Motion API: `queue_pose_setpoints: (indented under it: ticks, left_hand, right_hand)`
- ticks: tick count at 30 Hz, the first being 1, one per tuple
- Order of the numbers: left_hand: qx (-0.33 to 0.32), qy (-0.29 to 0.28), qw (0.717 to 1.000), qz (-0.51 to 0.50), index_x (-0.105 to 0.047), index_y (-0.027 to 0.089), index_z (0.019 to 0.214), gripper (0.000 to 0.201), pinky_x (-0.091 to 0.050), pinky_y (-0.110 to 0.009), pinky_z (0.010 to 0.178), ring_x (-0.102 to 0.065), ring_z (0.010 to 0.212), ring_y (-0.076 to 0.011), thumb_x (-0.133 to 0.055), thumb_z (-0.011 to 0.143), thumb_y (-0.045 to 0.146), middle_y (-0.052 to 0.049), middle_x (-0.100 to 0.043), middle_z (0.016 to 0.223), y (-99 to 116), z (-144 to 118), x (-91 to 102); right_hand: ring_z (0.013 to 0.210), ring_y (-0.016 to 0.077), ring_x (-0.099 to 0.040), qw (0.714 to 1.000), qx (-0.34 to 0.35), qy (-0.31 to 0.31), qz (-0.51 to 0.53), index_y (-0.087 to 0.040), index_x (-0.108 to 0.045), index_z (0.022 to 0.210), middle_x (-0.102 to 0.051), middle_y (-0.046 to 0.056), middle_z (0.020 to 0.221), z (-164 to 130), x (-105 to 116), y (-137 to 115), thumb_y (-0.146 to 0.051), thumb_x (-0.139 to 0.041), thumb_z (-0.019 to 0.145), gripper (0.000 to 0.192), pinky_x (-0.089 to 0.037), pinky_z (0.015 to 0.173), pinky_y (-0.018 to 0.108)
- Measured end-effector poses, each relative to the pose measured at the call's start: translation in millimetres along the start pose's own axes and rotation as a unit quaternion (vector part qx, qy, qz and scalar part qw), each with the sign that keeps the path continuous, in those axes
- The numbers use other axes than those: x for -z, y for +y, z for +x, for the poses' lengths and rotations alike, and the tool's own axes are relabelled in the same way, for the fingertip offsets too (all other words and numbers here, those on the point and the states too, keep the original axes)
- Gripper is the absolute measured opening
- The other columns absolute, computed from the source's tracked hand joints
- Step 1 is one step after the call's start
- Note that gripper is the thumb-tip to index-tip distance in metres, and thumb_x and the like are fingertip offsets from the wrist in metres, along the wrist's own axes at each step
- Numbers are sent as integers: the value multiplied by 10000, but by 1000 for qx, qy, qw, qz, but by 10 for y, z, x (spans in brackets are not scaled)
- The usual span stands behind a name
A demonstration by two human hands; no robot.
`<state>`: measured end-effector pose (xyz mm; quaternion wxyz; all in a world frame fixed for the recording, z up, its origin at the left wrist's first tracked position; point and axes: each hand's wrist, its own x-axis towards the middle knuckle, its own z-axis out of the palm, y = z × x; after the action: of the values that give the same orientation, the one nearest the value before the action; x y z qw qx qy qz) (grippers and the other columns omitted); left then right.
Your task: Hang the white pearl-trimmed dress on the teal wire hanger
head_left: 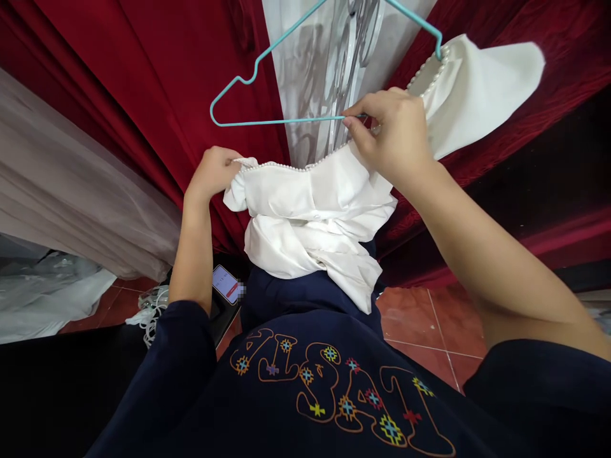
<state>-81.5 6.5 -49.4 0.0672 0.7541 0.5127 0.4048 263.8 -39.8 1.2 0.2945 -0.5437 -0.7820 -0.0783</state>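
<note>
A white dress-like garment (305,197) with a pearl-beaded neckline hangs gathered in front of me. My left hand (217,170) is closed on the garment's beaded edge at its left end. My right hand (398,130) pinches the bottom bar of a light blue wire hanger (281,121). The hanger's right end sits inside the beaded opening at the garment's right side, where a wide white sleeve (491,89) flares out. Its left end is bare, above my left hand. The lower folds of the garment bunch up against my body.
Dark red draped fabric (157,76) hangs on both sides, with white cloth (305,63) between. Pale sheer fabric (71,165) hangs at left. A phone (228,284) lies on a dark surface near my left forearm. Red floor tiles (424,324) show below.
</note>
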Motion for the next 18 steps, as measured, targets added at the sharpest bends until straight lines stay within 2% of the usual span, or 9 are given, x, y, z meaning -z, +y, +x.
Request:
queue_pose_setpoints:
  ticks: [1, 2, 5, 7, 9, 12, 15, 18]
  left_hand:
    - [-40, -36, 998, -15, -747, 126, 895, 179, -540, -290, 751, -675, 818, -190, -580, 840, 156, -17, -720, 804, 95, -95, -39]
    - [-80, -39, 996, -26, -760, 143, 992, 248, -552, -306, 803, -699, 878, -200, -545, 869, 156, -30, -751, 916, 203, -173, -79]
    - [-175, 62, 982, -40, -732, 206, 1091, 260, -521, -395, 1005, -683, 1119, -238, -514, 949, 196, -50, -736, 1155, 503, -250, -189]
    - [-197, 116, 973, -37, -704, 234, 1067, 184, -431, -462, 1143, -577, 1322, -262, -545, 975, 245, -55, -691, 1268, 614, -162, -234]
    - [-203, 132, 970, -31, -679, 259, 1121, 195, -295, -494, 1248, -473, 1429, -244, -542, 983, 243, -46, -654, 1333, 645, -8, -251]
    - [-213, 107, 971, -12, -669, 281, 1221, 333, -181, -484, 1289, -560, 1287, -221, -511, 952, 164, -43, -683, 1230, 601, 213, -251]
    - [-195, 70, 978, -5, -721, 289, 1119, 263, -290, -487, 1236, -606, 1128, -268, -566, 927, 200, -58, -691, 1073, 555, 302, -260]
    - [-183, 69, 981, -14, -731, 273, 1093, 233, -359, -529, 1179, -587, 1136, -315, -553, 947, 241, -78, -676, 1063, 546, 292, -258]
  right_hand:
    - [1098, 204, -587, 1000, -3, 1, 2, -371, -623, 1128, -705, -42, 1153, 2, -1, -4, -447, -388, 1025, 268, -486, 1067, 422]
    - [1100, 208, -588, 1000, -2, 0, 3, -364, -626, 1139, -707, -34, 1145, 1, 1, -4, -430, -391, 1022, 271, -486, 1065, 430]
    - [1100, 212, -587, 1000, -3, -7, 1, -371, -617, 1212, -702, -18, 1143, -29, 19, -4, -391, -371, 1016, 315, -482, 1071, 454]
    - [1153, 233, -568, 1000, -12, -17, -11, -399, -587, 1274, -691, -18, 1191, -64, 37, -5, -399, -368, 1009, 344, -465, 1085, 510]
    - [1254, 280, -515, 999, -20, -5, -40, -433, -554, 1314, -661, -22, 1277, -99, 50, 10, -422, -404, 989, 358, -425, 1087, 598]
    - [1375, 336, -410, 994, -9, 77, -75, -437, -506, 1355, -548, 0, 1447, -113, 47, 87, -454, -482, 949, 407, -345, 1099, 665]
    - [1364, 331, -428, 988, -8, 145, -59, -366, -475, 1348, -493, 78, 1469, -77, 31, 192, -456, -566, 907, 459, -357, 1108, 603]
    - [1304, 275, -494, 984, -16, 176, -32, -293, -494, 1256, -519, 121, 1374, -36, 53, 267, -279, -627, 842, 436, -444, 1070, 474]
